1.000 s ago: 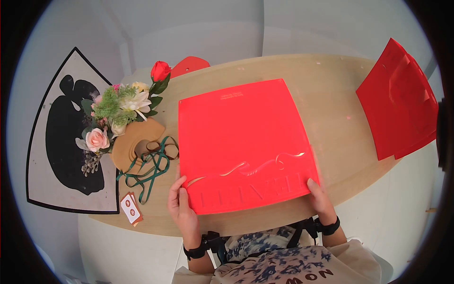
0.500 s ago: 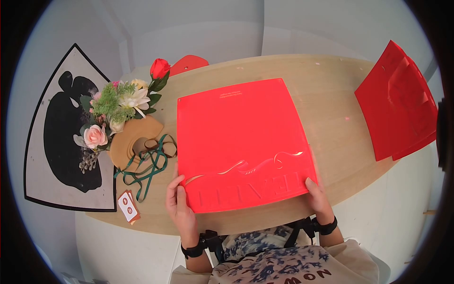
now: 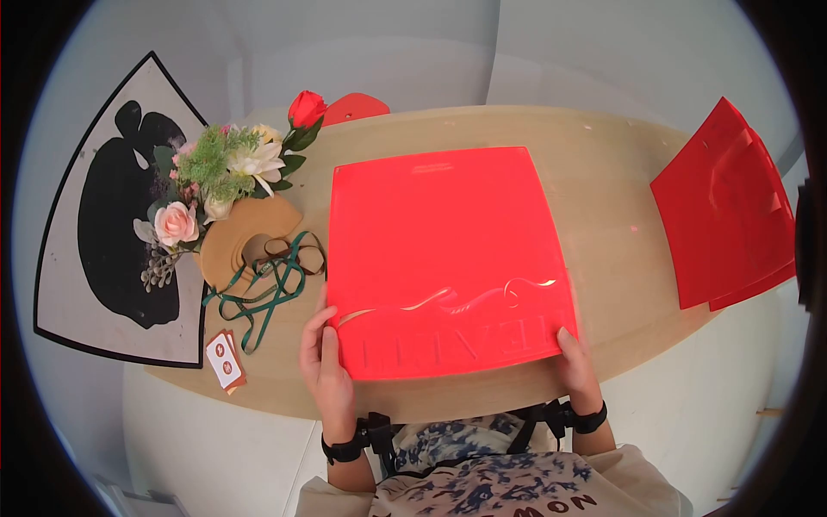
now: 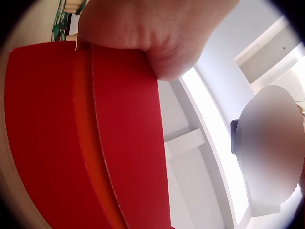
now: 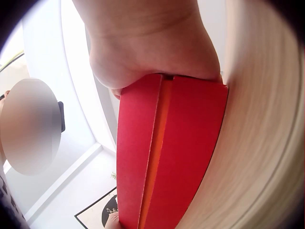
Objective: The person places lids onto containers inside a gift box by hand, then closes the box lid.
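Note:
A large square red box [image 3: 444,233] with gold swirls and embossed letters lies in the middle of the table. Its near left corner is gripped by my left hand [image 3: 329,366], thumb along the top edge and fingers down the side. At the near right corner my right hand [image 3: 575,366] holds it the same way, thumb tip on the lid. In the left wrist view the side of the box shows two red walls [image 4: 131,124] with an orange strip [image 4: 86,119] between them. The right wrist view shows that same orange strip [image 5: 155,152] near the right palm.
To the left lie a flower bouquet [image 3: 215,172], tan curved pieces [image 3: 228,246], green ribbons [image 3: 267,302] and small cards [image 3: 226,360]. A black-edged panel [image 3: 65,302] stands beyond them. Red paper bags [image 3: 715,215] stand at the right end of the wooden table [image 3: 612,215].
The head view has shifted and turned slightly, so the surroundings sit differently in the frame. Both hands keep hold of the box's near corners, which stays nearly in place.

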`<control>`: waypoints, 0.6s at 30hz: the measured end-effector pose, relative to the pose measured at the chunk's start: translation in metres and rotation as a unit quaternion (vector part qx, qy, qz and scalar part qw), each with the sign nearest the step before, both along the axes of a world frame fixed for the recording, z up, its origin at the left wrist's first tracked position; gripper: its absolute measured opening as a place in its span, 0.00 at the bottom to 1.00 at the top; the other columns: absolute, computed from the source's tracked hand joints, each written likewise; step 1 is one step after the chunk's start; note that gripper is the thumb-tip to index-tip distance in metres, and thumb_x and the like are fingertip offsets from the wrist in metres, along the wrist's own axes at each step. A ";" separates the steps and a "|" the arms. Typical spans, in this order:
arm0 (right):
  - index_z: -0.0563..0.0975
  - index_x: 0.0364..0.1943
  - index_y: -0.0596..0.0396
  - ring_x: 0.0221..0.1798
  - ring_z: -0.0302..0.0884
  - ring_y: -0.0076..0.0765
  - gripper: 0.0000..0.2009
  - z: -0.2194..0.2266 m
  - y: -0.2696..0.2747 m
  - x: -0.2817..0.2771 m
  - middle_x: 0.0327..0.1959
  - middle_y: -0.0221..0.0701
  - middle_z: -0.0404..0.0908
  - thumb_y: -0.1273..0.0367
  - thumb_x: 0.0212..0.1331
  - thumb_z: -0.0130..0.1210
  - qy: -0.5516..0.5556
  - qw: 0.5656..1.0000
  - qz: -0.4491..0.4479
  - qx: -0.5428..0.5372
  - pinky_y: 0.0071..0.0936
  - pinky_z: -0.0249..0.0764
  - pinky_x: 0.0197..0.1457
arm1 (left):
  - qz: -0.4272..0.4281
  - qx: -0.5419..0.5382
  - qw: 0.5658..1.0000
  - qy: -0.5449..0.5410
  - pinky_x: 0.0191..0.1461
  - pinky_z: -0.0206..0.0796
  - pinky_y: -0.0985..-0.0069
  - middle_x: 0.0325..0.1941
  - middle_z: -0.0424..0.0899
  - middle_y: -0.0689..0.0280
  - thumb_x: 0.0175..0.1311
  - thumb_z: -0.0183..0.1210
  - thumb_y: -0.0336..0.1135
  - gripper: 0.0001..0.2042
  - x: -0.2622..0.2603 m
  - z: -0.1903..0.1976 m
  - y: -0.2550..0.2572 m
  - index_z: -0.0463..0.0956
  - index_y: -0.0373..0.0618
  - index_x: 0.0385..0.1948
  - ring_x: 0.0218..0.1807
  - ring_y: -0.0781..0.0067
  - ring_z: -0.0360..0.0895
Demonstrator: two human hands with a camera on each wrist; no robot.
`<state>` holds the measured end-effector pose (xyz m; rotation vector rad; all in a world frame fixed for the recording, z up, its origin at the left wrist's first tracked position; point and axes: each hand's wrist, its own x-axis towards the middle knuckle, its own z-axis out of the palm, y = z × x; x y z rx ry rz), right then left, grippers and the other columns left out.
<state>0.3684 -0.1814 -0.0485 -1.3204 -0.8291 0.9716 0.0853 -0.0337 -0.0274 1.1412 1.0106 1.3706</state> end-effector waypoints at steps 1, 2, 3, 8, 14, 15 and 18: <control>0.41 0.77 0.61 0.83 0.35 0.40 0.44 -0.001 -0.001 0.000 0.82 0.40 0.39 0.53 0.67 0.50 0.006 1.000 -0.002 -0.004 0.37 0.36 0.81 | 0.006 -0.005 1.000 -0.002 0.62 0.64 0.77 0.55 0.77 0.63 0.76 0.46 0.28 0.12 0.002 0.001 0.000 0.74 0.36 0.53 0.57 0.76 0.73; 0.41 0.77 0.61 0.83 0.35 0.40 0.44 -0.001 -0.002 0.000 0.82 0.40 0.39 0.53 0.67 0.50 0.005 1.000 0.001 -0.008 0.37 0.36 0.81 | 0.009 -0.010 1.000 -0.003 0.62 0.64 0.77 0.55 0.77 0.63 0.76 0.46 0.28 0.12 0.001 0.002 0.000 0.74 0.36 0.53 0.57 0.76 0.73; 0.41 0.77 0.61 0.83 0.36 0.40 0.44 -0.002 -0.003 0.000 0.81 0.41 0.40 0.53 0.67 0.50 0.022 1.000 -0.004 -0.017 0.37 0.37 0.81 | 0.005 -0.003 1.000 0.002 0.63 0.64 0.77 0.56 0.77 0.63 0.76 0.46 0.28 0.12 0.001 0.002 0.000 0.75 0.36 0.53 0.57 0.76 0.73; 0.42 0.77 0.61 0.82 0.40 0.39 0.43 0.002 0.000 -0.002 0.80 0.41 0.44 0.54 0.67 0.50 0.031 0.999 -0.007 -0.011 0.37 0.38 0.81 | -0.007 0.018 1.000 0.011 0.64 0.64 0.77 0.58 0.77 0.62 0.76 0.47 0.28 0.12 0.000 -0.003 0.003 0.75 0.37 0.53 0.58 0.76 0.73; 0.42 0.77 0.60 0.82 0.38 0.40 0.43 0.005 0.002 -0.003 0.81 0.41 0.43 0.54 0.67 0.50 0.015 1.000 -0.010 0.002 0.37 0.37 0.81 | -0.005 0.004 1.000 0.023 0.65 0.63 0.75 0.59 0.77 0.61 0.75 0.47 0.28 0.12 -0.003 -0.003 0.002 0.76 0.37 0.53 0.59 0.75 0.73; 0.41 0.77 0.60 0.83 0.37 0.40 0.43 0.005 0.002 -0.002 0.81 0.40 0.41 0.54 0.67 0.50 0.010 1.000 -0.009 0.003 0.37 0.37 0.81 | -0.003 0.005 1.000 0.024 0.65 0.64 0.75 0.59 0.78 0.61 0.76 0.47 0.28 0.12 -0.004 -0.004 0.002 0.75 0.37 0.54 0.60 0.74 0.73; 0.41 0.77 0.61 0.83 0.34 0.40 0.44 -0.001 -0.001 0.000 0.82 0.40 0.38 0.53 0.67 0.51 0.022 1.000 -0.003 -0.003 0.37 0.35 0.81 | 0.019 0.017 1.000 0.003 0.65 0.65 0.73 0.58 0.78 0.59 0.76 0.45 0.28 0.12 -0.001 -0.004 -0.007 0.74 0.37 0.53 0.60 0.70 0.74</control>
